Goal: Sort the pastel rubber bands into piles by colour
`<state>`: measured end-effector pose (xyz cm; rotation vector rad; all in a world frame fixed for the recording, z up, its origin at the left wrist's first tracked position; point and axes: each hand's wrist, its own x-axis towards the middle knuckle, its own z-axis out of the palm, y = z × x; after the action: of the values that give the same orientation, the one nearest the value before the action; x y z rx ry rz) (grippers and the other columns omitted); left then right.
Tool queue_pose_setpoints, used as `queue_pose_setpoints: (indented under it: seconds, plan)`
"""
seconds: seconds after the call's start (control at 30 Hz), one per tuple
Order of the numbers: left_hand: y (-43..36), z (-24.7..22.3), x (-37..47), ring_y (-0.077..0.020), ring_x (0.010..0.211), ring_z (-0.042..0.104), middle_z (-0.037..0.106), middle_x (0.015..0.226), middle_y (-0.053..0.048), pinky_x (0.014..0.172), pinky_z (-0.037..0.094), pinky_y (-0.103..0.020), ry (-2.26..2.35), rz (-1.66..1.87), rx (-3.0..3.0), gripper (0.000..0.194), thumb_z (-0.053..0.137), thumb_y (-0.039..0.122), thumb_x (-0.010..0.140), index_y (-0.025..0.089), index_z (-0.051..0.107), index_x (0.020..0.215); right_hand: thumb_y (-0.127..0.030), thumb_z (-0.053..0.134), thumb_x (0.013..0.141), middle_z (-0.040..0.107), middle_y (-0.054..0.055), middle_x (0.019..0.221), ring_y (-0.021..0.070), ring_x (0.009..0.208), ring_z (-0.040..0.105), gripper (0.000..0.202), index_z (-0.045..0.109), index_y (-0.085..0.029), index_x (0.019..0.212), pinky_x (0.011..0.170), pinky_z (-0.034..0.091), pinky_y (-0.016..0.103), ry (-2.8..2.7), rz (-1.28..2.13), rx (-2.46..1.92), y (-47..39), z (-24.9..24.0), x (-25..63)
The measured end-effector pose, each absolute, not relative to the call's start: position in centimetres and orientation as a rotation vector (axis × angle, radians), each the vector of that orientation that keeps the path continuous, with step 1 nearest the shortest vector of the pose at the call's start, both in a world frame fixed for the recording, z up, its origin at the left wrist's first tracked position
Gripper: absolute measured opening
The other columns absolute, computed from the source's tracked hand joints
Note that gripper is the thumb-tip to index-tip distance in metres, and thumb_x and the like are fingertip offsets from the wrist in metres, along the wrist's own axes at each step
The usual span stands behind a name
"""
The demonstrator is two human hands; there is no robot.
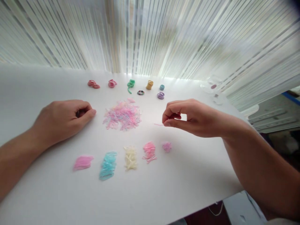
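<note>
My right hand (pixel 187 117) is raised over the white table, thumb and forefinger pinching a thin pink elastic band (pixel 158 124) that sticks out to the left. On the left, my left hand (pixel 67 120) rests on the tabletop with its fingers curled in and the thumb against them; its inside is hidden. Between the hands lies a loose pile of mixed pastel elastic bands (pixel 122 115). Nearer me, sorted heaps form a row: pink-violet bands (pixel 83 162), blue bands (pixel 108 165), cream bands (pixel 130 158), pink bands (pixel 149 151) and a small lilac heap (pixel 167 147).
Along the back stand coils in red (pixel 93 84), pink (pixel 112 83), green (pixel 131 83), yellow (pixel 149 84), blue (pixel 162 87) and purple (pixel 160 95), plus a dark multicoloured ring (pixel 141 92). Clear plastic (pixel 212 87) lies back right. A striped curtain (pixel 140 34) borders the table.
</note>
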<state>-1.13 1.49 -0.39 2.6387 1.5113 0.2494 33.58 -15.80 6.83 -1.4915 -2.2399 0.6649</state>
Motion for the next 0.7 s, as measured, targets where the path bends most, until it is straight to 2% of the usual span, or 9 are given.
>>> queue_pose_setpoints:
  seconds: [0.1,0.23,0.47,0.7]
  plan:
    - [1.4,-0.2,-1.1,-0.0204,0.077,0.058,0.070,0.084,-0.002,0.069,0.035,-0.031,1.532,0.219,2.643,0.040,0.045,0.057,0.092,0.024,0.068,0.088,-0.034,0.067,0.102,0.072,0.002,0.084,0.0139,0.073,0.059,0.019,0.071,-0.019,0.091,0.066,0.045,0.027,-2.231,0.796,-1.521,-17.9,6.2,34.8]
    - [1.4,-0.1,-1.1,-0.0203,0.077,0.057,0.070,0.083,-0.002,0.069,0.034,-0.030,1.521,0.192,2.648,0.038,0.048,0.055,0.093,0.023,0.069,0.090,-0.030,0.065,0.103,0.072,0.003,0.084,0.0135,0.073,0.059,0.018,0.072,-0.019,0.091,0.065,0.045,0.026,-2.190,0.954,-1.533,-19.6,4.7,35.5]
    - [1.7,-0.2,-1.4,-0.0193,0.080,0.059,0.072,0.089,-0.002,0.070,0.035,-0.029,1.557,0.137,2.679,0.040,0.046,0.054,0.094,0.022,0.070,0.092,-0.024,0.063,0.103,0.073,0.004,0.087,0.0133,0.074,0.061,0.015,0.074,-0.018,0.095,0.065,0.046,0.025,-2.211,0.934,-1.529,-19.6,3.2,35.8]
    - [2.3,-1.0,-2.1,-0.0128,0.077,0.056,0.066,0.080,0.003,0.069,0.033,-0.024,1.544,0.190,2.750,0.043,0.047,0.053,0.098,0.018,0.072,0.096,-0.021,0.062,0.104,0.074,0.004,0.090,0.0123,0.076,0.065,0.015,0.075,-0.017,0.097,0.068,0.048,0.023,-2.224,0.929,-1.471,-19.7,3.1,35.5]
